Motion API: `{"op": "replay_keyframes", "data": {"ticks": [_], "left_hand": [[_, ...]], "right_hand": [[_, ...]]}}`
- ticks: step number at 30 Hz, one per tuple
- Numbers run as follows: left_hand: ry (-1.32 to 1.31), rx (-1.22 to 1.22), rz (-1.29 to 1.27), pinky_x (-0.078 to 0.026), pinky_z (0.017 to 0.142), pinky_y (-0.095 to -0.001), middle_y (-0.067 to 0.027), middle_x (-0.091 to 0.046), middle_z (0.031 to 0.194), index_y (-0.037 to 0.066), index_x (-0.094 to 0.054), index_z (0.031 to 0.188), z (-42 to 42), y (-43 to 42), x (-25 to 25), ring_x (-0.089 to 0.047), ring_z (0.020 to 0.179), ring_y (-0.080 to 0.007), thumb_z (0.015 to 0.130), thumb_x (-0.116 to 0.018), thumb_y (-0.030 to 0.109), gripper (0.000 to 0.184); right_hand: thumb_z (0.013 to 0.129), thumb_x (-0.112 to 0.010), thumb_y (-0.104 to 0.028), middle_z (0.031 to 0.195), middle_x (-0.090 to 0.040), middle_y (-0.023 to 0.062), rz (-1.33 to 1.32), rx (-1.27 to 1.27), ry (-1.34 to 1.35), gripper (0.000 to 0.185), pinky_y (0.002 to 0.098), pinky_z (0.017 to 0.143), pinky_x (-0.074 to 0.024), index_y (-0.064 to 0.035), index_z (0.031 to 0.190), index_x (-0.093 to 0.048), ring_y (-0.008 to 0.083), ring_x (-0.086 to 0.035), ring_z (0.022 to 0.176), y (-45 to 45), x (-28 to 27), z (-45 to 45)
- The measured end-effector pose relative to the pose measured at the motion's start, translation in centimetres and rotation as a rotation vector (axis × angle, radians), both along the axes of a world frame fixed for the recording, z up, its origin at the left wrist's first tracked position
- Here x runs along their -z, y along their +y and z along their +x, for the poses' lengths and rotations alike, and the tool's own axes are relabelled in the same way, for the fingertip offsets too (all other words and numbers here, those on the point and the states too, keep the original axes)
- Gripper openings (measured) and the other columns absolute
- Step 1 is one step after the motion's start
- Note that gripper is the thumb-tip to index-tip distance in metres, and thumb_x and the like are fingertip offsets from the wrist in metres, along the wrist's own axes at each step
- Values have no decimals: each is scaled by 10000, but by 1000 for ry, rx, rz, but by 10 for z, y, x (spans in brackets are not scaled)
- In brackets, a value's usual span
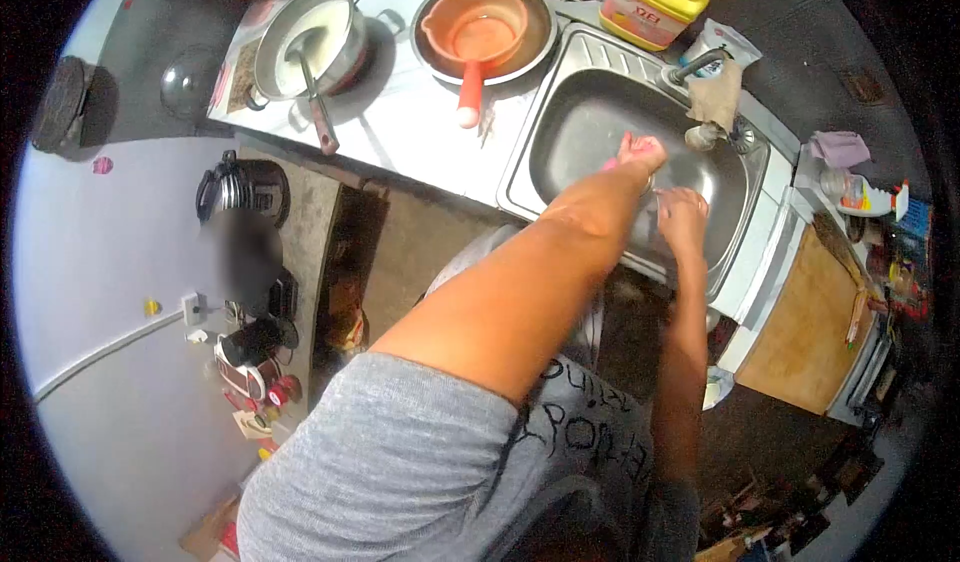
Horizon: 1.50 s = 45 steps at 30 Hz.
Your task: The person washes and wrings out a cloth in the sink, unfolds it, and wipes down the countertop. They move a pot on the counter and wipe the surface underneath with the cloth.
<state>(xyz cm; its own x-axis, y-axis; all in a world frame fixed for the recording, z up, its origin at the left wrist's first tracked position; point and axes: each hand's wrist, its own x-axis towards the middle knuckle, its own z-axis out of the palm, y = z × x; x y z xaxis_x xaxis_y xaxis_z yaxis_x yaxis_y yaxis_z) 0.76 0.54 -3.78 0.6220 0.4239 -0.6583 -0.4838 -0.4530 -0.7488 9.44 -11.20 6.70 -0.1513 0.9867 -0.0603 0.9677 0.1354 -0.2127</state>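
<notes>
Over the steel sink, my left hand is held with its fingers curled in. A small bit of pink shows beside it; whether the hand grips it I cannot tell. Around my left wrist there seems to be a thin, light band. My right hand is close by that wrist, its fingertips drawn together at the band. What lies between those fingertips is too small to make out.
Left of the sink, an orange dipper rests in a round metal basin. A pot holds pale contents and a ladle. Behind the sink stand a yellow jug and the faucet. A wooden board lies right.
</notes>
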Motion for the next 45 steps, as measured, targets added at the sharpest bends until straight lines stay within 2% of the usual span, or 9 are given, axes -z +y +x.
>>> {"op": "replay_keyframes", "data": {"ticks": [6, 11, 14, 17, 20, 22, 25, 35, 45], "left_hand": [[-30, 3, 118, -363, 444, -266, 19, -395, 571, 147, -486, 636, 11, -22, 1, -378, 465, -120, 791, -616, 224, 217], [-106, 7, 18, -419, 562, -299, -21, -515, 734, 144, -565, 790, 11, -31, -11, -494, 621, -141, 737, -663, 258, 160], [-282, -185, -355, -453, 633, -318, -45, -587, 832, 142, -613, 883, 10, -34, -12, -563, 715, -153, 705, -692, 278, 238], [-706, -1077, -1268, -487, 704, -338, -69, -659, 930, 140, -660, 976, -19, -19, -38, -632, 809, -165, 673, -720, 299, 348], [-924, -1032, -1024, -489, 747, -331, -88, -661, 945, 120, -642, 1000, -78, -43, -106, -628, 882, -207, 599, -772, 355, 483], [-1298, -1294, -1436, -474, 798, -345, -100, -656, 976, 79, -614, 1042, -100, -50, -100, -615, 926, -273, 595, -764, 411, 577], [-1634, -1344, -1741, -455, 829, -352, -164, -631, 1002, 39, -534, 1109, -123, -78, -110, -596, 961, -305, 631, -734, 517, 705], [-2021, -1769, -2432, -371, 464, -198, -25, -517, 786, 95, -407, 1176, -169, -184, -201, -481, 541, -82, 939, -333, 494, 470], [-2587, -1122, -1313, -485, 684, -291, -82, -623, 925, 68, -531, 1152, -219, -256, -200, -616, 784, -169, 940, -452, 311, 332]], "right_hand": [[926, -426, -243, 1025, -621, 128, -29, -113, 1093, 305, 355, 936, -360, -51, 1064, -619, 221, -521, 1071, 25, -172, -63], [952, -316, -276, 1105, -605, 73, -226, -840, 874, 390, 503, 1063, -171, -73, 1069, -628, 273, -426, 1191, 21, -182, -115], [955, -309, -265, 1087, -614, 61, -44, -401, 304, 390, 487, 1075, -154, -119, 984, -670, 267, -422, 1193, 27, -164, -74], [936, -392, -285, 1096, -599, 117, -13, -11, 647, 326, 416, 977, -326, -83, 1003, -639, 280, -490, 1114, 8, -134, -43], [919, -457, -310, 1116, -581, 152, 34, 265, 484, 363, 379, 903, -404, -36, 1128, -572, 268, -547, 1025, -17, -49, -18], [906, -497, -323, 1107, -581, 156, 147, 389, 270, 403, 368, 859, -436, -20, 1169, -537, 248, -574, 969, -25, -35, -20], [895, -543, -331, 1011, -594, 28, -464, 841, 1633, 334, 321, 730, -483, -79, 1113, -549, 142, -591, 846, -36, -30, -38], [904, -505, -187, 854, -605, 24, -154, 610, 1816, 145, 282, 681, -504, -65, 950, -569, 124, -591, 754, -78, -95, -99], [908, -522, -173, 891, -616, 49, -345, 342, 1407, 198, 264, 649, -533, -14, 1011, -579, 130, -608, 768, -131, -121, -141]]}}
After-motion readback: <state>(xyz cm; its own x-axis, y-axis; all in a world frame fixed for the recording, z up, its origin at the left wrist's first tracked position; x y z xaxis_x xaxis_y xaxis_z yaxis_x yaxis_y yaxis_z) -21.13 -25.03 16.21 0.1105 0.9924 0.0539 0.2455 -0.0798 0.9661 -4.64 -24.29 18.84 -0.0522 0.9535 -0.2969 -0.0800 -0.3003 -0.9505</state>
